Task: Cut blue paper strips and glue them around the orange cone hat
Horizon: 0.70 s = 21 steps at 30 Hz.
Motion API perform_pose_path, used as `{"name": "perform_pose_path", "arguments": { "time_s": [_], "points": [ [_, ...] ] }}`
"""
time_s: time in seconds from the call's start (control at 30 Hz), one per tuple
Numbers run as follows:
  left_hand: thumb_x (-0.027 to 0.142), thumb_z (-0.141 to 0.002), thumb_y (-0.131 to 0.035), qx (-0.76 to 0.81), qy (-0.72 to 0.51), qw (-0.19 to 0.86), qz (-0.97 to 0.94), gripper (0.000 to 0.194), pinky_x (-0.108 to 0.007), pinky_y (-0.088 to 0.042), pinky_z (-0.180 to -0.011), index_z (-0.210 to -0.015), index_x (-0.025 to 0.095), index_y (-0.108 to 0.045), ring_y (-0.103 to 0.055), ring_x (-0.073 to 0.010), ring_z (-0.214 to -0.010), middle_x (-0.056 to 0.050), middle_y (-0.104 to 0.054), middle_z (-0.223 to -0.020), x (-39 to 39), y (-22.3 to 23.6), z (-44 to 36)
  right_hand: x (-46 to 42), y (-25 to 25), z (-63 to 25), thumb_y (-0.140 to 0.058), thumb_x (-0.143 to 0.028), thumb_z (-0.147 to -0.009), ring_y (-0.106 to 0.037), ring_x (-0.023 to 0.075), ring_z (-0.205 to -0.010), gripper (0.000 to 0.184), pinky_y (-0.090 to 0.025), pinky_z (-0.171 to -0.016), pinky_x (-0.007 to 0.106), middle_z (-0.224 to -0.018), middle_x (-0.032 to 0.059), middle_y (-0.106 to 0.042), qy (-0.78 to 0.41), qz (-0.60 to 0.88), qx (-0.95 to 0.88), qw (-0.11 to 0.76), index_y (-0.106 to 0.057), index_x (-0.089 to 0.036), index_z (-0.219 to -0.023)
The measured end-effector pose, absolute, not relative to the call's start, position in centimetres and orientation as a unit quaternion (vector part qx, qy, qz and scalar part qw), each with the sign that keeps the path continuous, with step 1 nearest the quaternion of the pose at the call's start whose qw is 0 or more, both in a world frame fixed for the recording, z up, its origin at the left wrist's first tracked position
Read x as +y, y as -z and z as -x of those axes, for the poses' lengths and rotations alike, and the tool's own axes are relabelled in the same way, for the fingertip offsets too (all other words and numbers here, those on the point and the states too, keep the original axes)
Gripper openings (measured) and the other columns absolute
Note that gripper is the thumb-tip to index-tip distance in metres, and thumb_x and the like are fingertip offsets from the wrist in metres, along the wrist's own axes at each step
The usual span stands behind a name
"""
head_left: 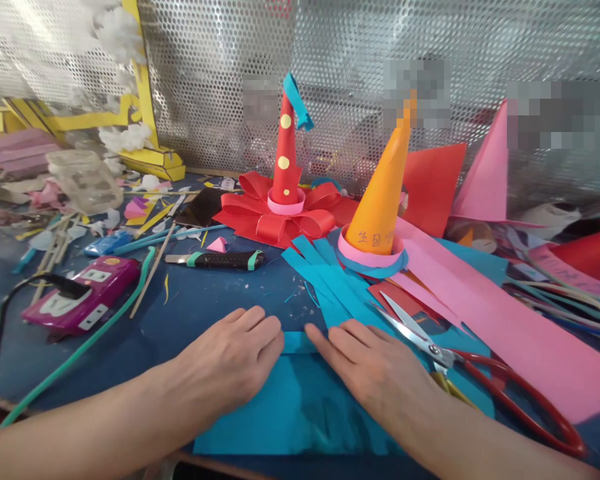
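A sheet of blue paper (260, 417) lies at the table's front edge, with a narrow strip folded over along its far side. At the left part of this fold, my left hand (245, 353) is closed, its fingers curled onto the paper and its thumb hidden. My right hand (373, 363) grips the fold's right part, with the index finger reaching along it and the other fingers bent. Between the two hands a short stretch of the folded strip shows. Cut blue paper strips (333, 280) lie just beyond my right hand. Open scissors (435, 353) with red handles rest beside it.
A utility knife (215, 260) lies ahead, left of the strips. Behind stand a red dotted paper cone (285, 157) and an orange paper cone (380, 193). A purple power strip (83, 293) with a black cord sits left. Long pink paper (510, 320) covers the right side.
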State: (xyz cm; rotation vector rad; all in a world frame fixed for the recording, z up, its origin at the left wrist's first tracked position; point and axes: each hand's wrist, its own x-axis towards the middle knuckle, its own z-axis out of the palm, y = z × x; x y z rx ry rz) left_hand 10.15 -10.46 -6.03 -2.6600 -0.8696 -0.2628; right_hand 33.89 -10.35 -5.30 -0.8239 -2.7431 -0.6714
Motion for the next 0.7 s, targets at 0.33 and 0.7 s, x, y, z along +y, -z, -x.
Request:
{"name": "perform_pose_path", "arguments": {
  "time_s": [0.33,0.7],
  "points": [
    [0.01,-0.093,-0.038,-0.334,0.021,0.12,0.935,0.034,-0.034,-0.044,-0.063,-0.124,0.012,-0.054,-0.054,-0.0207,-0.082,-0.006,-0.059,-0.089,-10.9,5.4,-10.6,-10.4,5.1,-33.4,-0.03,-0.008,-0.097,-0.052,0.0202,-0.068,0.036,-0.031,-0.048,0.034,-0.077,0.0016,-0.059,0.221,0.291,-0.925,0.105,-0.054,-0.015,-0.123],
    [0.012,-0.089,-0.044,-0.36,0.047,0.152,0.919,0.037,-0.038,-0.047,-0.08,-0.123,0.018,-0.057,-0.05,-0.0279,-0.108,-0.01,-0.06,-0.104,-11.7,5.7,-8.7,-10.8,4.8,-34.8,-0.031,0.0,-0.092,-0.06,0.0207,-0.081,0.038,-0.049,-0.059,0.032,-0.089,0.0087,-0.067,0.244,0.277,-0.923,0.107,-0.061,-0.006,-0.115]
  ]
}}
